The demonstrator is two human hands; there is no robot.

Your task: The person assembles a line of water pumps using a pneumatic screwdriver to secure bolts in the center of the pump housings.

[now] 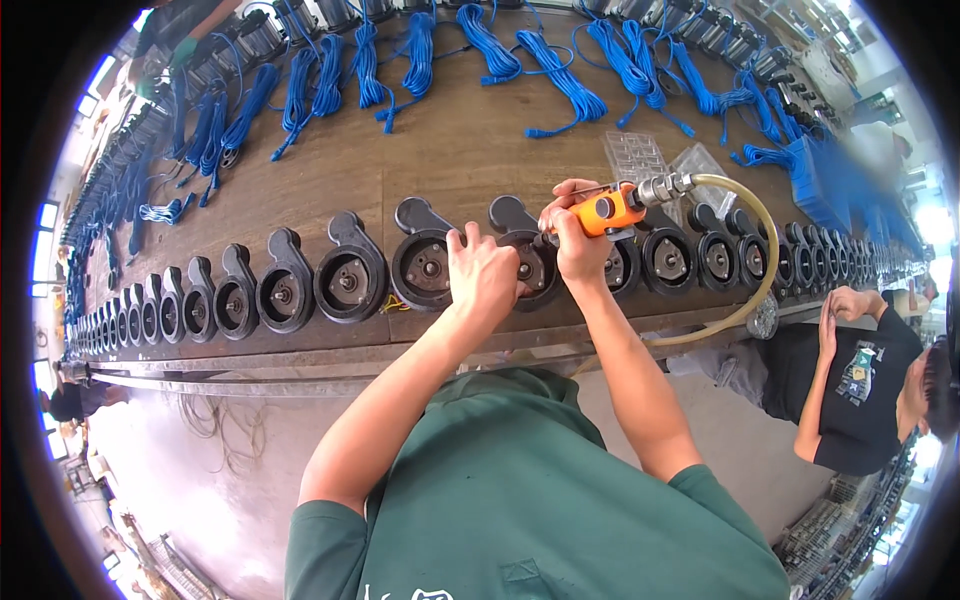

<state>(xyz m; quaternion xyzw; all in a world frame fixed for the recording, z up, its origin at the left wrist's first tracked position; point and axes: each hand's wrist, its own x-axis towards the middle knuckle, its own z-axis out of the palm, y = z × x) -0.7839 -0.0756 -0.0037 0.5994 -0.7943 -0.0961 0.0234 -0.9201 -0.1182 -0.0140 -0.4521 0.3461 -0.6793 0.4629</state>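
Observation:
My right hand (572, 240) is wrapped round an orange air screwdriver (606, 212), held sideways over the row with its hose end to the right. Its tip is hidden behind my fingers, close to a black round housing (534, 262) with a metal centre. My left hand (485, 275) grips the left side of this same housing, thumb near its lower rim; some fingertips are hidden. Another black housing (424, 268), with a rounded arm on top, lies just left of my left hand.
Similar black housings (287, 290) line the bench's near edge both ways. Coiled blue cables (565, 85) lie at the back beside metal cylinders. A yellowish air hose (768, 240) loops at right. Clear plastic trays (635, 155) and a blue crate (820, 185) sit beyond. A co-worker (850, 380) stands right.

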